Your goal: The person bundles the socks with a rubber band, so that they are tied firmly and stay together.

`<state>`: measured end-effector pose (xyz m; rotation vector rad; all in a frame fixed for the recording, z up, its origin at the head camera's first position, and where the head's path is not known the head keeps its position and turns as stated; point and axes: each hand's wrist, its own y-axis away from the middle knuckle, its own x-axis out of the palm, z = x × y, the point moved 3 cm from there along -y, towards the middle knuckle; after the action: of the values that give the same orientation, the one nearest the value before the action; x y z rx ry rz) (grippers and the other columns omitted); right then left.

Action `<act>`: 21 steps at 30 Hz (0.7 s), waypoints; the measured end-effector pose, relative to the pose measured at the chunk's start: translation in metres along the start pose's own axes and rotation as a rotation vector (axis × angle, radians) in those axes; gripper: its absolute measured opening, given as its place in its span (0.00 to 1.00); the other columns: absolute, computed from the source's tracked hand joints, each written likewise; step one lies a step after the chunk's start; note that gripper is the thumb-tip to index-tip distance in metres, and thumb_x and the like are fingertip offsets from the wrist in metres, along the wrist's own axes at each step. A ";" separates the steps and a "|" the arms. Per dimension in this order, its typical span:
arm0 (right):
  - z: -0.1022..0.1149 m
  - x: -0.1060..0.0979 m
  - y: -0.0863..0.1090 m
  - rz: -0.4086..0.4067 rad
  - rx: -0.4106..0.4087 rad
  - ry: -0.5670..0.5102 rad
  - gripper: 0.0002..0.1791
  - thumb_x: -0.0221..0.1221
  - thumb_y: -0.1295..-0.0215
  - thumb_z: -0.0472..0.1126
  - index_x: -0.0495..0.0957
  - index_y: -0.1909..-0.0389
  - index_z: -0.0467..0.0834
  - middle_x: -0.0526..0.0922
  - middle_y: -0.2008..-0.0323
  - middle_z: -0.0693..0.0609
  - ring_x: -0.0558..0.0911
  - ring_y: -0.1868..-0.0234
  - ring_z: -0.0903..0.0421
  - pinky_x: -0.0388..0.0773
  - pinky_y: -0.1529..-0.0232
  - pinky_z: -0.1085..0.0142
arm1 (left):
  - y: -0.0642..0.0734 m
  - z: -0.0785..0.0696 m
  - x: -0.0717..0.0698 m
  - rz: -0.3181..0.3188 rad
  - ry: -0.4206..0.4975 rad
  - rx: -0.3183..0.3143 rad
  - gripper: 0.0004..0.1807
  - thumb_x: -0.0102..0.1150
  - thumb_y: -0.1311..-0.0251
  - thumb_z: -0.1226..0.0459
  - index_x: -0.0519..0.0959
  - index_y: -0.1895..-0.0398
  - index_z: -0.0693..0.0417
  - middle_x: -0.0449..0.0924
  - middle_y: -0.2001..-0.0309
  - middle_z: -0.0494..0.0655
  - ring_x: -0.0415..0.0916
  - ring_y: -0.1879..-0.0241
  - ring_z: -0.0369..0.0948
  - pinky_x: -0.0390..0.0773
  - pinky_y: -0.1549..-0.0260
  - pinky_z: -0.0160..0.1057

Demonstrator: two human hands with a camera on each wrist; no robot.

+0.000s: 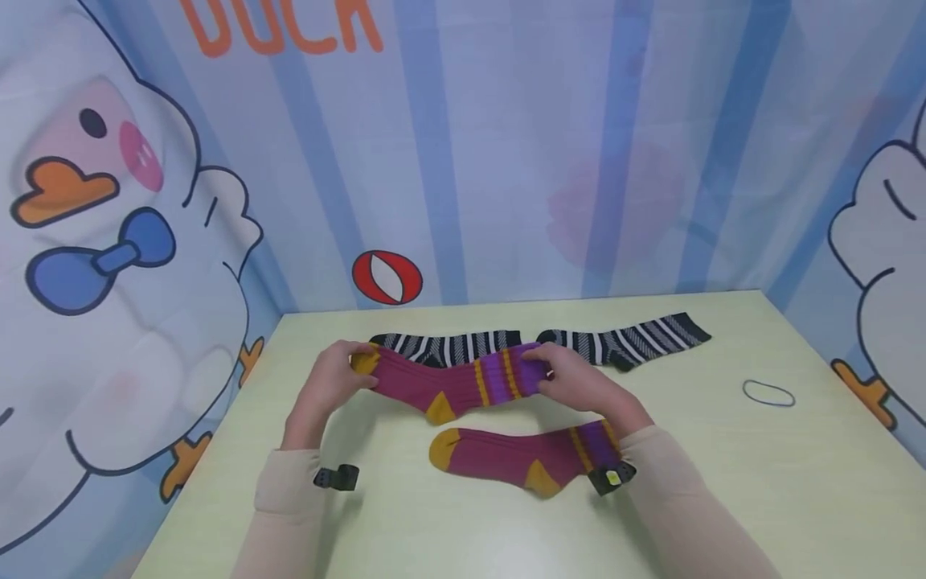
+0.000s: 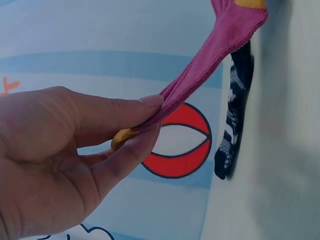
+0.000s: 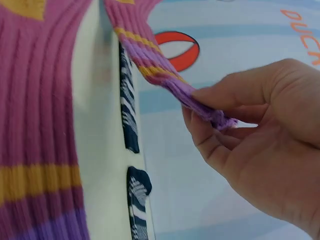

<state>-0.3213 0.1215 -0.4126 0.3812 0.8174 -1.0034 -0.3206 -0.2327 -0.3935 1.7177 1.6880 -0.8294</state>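
Note:
A magenta sock (image 1: pixel 419 382) with mustard toe and heel and a purple striped cuff is stretched sideways above the table between both hands. My left hand (image 1: pixel 336 376) pinches its toe end between thumb and fingers, as the left wrist view shows. At the cuff, my right hand (image 1: pixel 575 378) pinches the purple edge (image 3: pixel 205 110). A matching magenta sock (image 1: pixel 499 454) lies flat on the table nearer to me, its cuff partly covered by the right wrist. Behind the raised sock lie two black-and-white patterned socks, one on the left (image 1: pixel 463 344) and one on the right (image 1: pixel 651 338).
A thin dark elastic loop (image 1: pixel 769 393) lies on the pale yellow table (image 1: pixel 810 482) at the right. A fabric backdrop (image 1: pixel 499 161) printed with ducks and blue stripes rises behind the table's far edge and along both sides.

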 end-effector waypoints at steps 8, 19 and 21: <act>-0.007 -0.014 0.013 0.031 -0.003 0.015 0.25 0.59 0.34 0.29 0.71 0.35 0.31 0.75 0.40 0.35 0.80 0.51 0.48 0.79 0.55 0.58 | 0.009 -0.019 0.004 0.024 0.022 0.033 0.27 0.69 0.42 0.73 0.76 0.39 0.65 0.74 0.44 0.63 0.72 0.48 0.56 0.79 0.49 0.50; -0.016 -0.045 0.037 0.049 0.008 0.018 0.21 0.59 0.31 0.33 0.75 0.37 0.35 0.77 0.41 0.38 0.80 0.47 0.47 0.78 0.50 0.52 | 0.021 -0.035 0.017 0.073 0.117 0.043 0.25 0.69 0.42 0.71 0.78 0.40 0.61 0.77 0.48 0.58 0.75 0.54 0.51 0.81 0.61 0.41; -0.019 -0.050 0.042 0.068 0.011 0.024 0.22 0.60 0.32 0.33 0.76 0.38 0.36 0.78 0.41 0.39 0.79 0.45 0.46 0.77 0.48 0.51 | 0.021 -0.037 0.018 0.075 0.133 0.046 0.24 0.69 0.42 0.71 0.79 0.41 0.61 0.78 0.49 0.57 0.76 0.56 0.50 0.81 0.61 0.41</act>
<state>-0.3072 0.1843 -0.3900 0.4286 0.8160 -0.9423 -0.2983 -0.1930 -0.3838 1.8921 1.6903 -0.7400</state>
